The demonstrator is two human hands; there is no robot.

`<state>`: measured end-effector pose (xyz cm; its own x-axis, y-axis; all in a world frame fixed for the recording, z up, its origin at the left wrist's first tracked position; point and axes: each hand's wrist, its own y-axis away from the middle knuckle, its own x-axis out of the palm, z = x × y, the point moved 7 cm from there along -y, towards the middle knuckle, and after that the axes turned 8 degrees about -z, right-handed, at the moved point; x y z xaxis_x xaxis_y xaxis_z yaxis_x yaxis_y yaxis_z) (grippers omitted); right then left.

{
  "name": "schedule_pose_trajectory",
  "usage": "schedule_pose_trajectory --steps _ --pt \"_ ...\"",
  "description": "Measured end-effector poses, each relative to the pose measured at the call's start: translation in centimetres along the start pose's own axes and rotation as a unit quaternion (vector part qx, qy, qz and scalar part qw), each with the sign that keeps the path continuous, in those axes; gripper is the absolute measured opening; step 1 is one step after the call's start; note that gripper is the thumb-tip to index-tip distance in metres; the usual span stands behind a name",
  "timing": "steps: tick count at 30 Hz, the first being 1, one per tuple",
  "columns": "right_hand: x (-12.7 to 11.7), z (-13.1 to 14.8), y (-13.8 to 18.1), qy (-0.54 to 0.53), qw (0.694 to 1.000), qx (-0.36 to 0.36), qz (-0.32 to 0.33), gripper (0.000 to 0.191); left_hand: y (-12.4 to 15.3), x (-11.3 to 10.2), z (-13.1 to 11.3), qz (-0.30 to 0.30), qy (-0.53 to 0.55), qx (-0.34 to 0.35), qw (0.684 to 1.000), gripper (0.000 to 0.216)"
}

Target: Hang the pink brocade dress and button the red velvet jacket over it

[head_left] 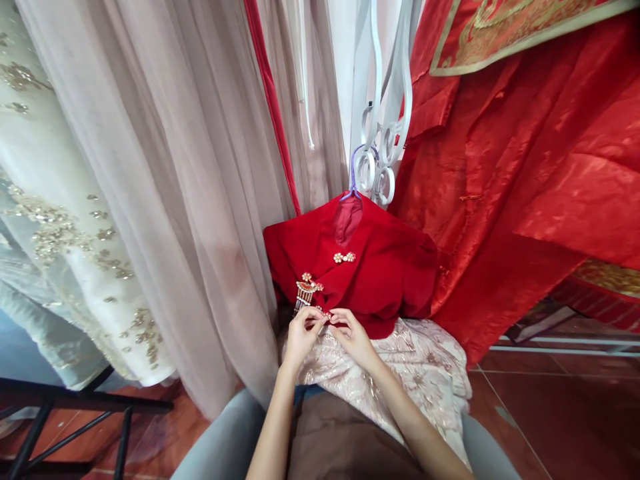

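Note:
A small red velvet jacket [380,273] hangs on a purple hanger [356,175] hooked to a white scrolled rack [383,160]. It has gold flower buttons [345,257] and a tasselled gold ornament [306,291]. Below it spreads a pink brocade skirt [425,373]. My left hand [301,337] and my right hand [353,333] meet at the jacket's lower front edge. Both pinch a small gold fastening [326,315] there, fingers curled.
Sheer beige drapes [190,200] hang at the left beside a white gown with gold embroidery [55,233]. Red satin garments [525,173] with gold trim fill the right. A black metal frame [75,407] stands low at the left on a red tiled floor [560,413].

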<state>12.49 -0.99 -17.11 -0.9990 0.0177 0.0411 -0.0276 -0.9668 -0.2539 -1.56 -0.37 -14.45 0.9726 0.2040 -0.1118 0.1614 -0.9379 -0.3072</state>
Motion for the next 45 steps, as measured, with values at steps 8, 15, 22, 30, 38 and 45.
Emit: schedule_pose_trajectory --steps 8,15,22,30,38,45 --pt "0.1 0.1 0.3 0.028 1.000 -0.013 0.000 0.027 0.2 -0.1 0.8 -0.032 0.012 -0.036 0.999 0.028" --pt "-0.2 0.2 0.2 0.031 0.999 -0.007 -0.023 0.021 -1.3 -0.9 -0.2 -0.146 0.092 -0.035 0.984 0.034" --pt "-0.4 -0.3 0.2 0.027 0.999 0.003 -0.034 0.019 -4.2 1.3 -0.2 -0.121 0.303 -0.168 0.930 0.037" --pt "-0.5 -0.8 0.1 0.007 0.999 0.019 -0.030 0.021 -3.6 1.4 -1.3 -0.176 0.172 -0.090 0.965 0.052" --pt "-0.4 -0.8 0.1 -0.010 0.999 0.019 -0.027 0.018 -3.6 2.5 -10.0 -0.214 -0.193 0.245 0.926 0.043" --pt "-0.6 -0.6 0.0 -0.011 0.999 0.025 -0.028 0.019 -7.0 5.4 -14.8 -0.021 -0.317 0.395 0.862 0.014"
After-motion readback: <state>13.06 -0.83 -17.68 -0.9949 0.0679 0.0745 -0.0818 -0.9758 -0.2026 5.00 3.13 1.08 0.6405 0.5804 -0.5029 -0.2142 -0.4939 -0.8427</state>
